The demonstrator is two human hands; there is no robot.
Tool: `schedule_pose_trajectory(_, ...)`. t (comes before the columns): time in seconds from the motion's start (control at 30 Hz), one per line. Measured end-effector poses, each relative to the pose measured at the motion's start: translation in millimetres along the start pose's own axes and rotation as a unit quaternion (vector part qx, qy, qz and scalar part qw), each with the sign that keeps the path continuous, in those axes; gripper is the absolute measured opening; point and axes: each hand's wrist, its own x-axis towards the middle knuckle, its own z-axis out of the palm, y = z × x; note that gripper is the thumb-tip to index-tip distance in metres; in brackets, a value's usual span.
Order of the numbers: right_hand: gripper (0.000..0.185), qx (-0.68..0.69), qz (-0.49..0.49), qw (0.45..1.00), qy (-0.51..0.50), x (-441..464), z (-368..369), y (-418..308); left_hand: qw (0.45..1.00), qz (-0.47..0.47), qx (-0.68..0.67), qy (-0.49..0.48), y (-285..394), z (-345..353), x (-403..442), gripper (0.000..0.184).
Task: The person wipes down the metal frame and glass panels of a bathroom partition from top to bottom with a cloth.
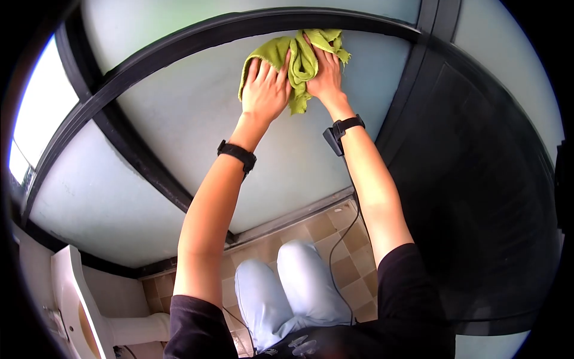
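At upper centre, our left hand [266,91] and right hand [326,78] press a green cloth [303,64] against a pale panel [197,107]. Our fingers lie straight, unclenched.

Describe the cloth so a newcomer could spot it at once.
Start at the large pale panel ahead, edged by dark bars. Just below its top bar, the left hand and right hand touch a crumpled cloth. Its bright lime green stands out against panel and bars.
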Motion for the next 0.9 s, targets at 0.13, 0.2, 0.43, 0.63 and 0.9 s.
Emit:
schedule_pose_trajectory(0.13,0.064,0.055,0.119,0.991,0.018,-10.1,2.0,24.5,1.0,0.026,0.009,0.003,16.7,16.3,25.5,0.06)
schedule_pose_trajectory(0.2,0.066,-0.046,0.042,0.994,0.092,-20.9,2.6,49.6,0.999,0.027,-0.005,0.024,24.4,22.6,28.0,0.06)
schedule_pose_trajectory(0.43,0.076,-0.035,0.179,0.981,0.061,-115.0,10.4,34.6,0.988,0.076,-0.05,-0.122,52.0,37.8,-43.6,0.062)
schedule_pose_trajectory(0.63,0.077,-0.021,0.119,0.993,0.003,-104.5,-0.8,39.1,0.986,0.099,-0.062,-0.118,53.6,42.2,-44.4,0.061)
schedule_pose_trajectory(0.9,0.062,-0.044,0.057,0.992,0.102,-21.3,-26.1,131.2,0.996,0.083,-0.031,-0.025,97.7,58.6,90.4,0.066)
